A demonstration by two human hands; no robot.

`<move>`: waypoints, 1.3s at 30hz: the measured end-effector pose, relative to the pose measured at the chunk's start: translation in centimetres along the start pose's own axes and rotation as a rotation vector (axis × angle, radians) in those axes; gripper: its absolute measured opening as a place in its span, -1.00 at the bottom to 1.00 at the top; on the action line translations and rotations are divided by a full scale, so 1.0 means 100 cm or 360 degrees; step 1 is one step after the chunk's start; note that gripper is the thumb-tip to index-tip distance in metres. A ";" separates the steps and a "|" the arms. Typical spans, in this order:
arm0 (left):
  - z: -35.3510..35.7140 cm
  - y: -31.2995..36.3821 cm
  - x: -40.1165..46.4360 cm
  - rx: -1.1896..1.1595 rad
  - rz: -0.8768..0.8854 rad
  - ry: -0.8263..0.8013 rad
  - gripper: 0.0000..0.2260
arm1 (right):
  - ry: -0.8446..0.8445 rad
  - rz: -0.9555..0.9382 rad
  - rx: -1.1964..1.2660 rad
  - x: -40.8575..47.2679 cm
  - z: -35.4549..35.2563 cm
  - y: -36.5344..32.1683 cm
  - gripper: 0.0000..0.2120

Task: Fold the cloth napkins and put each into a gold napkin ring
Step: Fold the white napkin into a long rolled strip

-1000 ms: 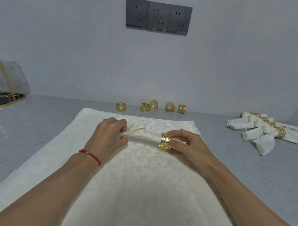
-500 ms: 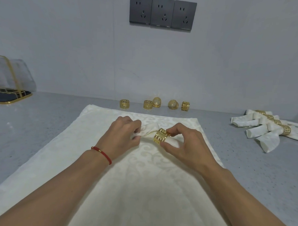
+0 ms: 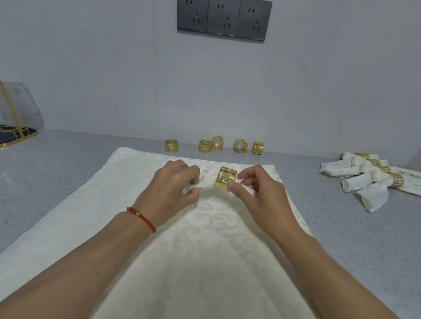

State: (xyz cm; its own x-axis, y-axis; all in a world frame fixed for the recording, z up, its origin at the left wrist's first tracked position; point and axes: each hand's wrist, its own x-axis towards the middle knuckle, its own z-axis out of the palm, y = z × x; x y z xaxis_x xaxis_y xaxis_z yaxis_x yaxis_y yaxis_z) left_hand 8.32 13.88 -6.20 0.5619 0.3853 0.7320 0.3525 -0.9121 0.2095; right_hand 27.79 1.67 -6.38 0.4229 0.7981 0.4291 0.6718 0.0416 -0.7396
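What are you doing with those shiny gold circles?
A person is threading a folded cloth napkin through a gold napkin ring. The left hand pinches the napkin's end, and the right hand holds the ring, which sits around the napkin. It all happens over a cream cloth spread on the counter. Finished napkins lie to the right, and five spare rings wait by the wall.

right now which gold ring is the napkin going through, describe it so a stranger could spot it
Start at the large cream cloth spread on the grey counter. Near its far edge the left hand and right hand meet; the ring sits between them. Unlike the five loose rings by the wall, a rolled napkin runs through it.
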 end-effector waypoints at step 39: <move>-0.014 0.027 0.005 -0.0495 -0.0123 -0.0356 -0.34 | -0.0134 0.0369 0.0786 -0.011 -0.007 -0.035 -0.94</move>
State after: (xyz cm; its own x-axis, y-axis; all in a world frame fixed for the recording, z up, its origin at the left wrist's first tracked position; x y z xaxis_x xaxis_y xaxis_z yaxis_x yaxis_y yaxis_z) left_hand 8.46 11.45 -4.34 0.7041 0.4441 0.5541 0.1756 -0.8650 0.4701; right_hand 25.42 0.24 -3.86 0.4620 0.8645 0.1982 0.1932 0.1200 -0.9738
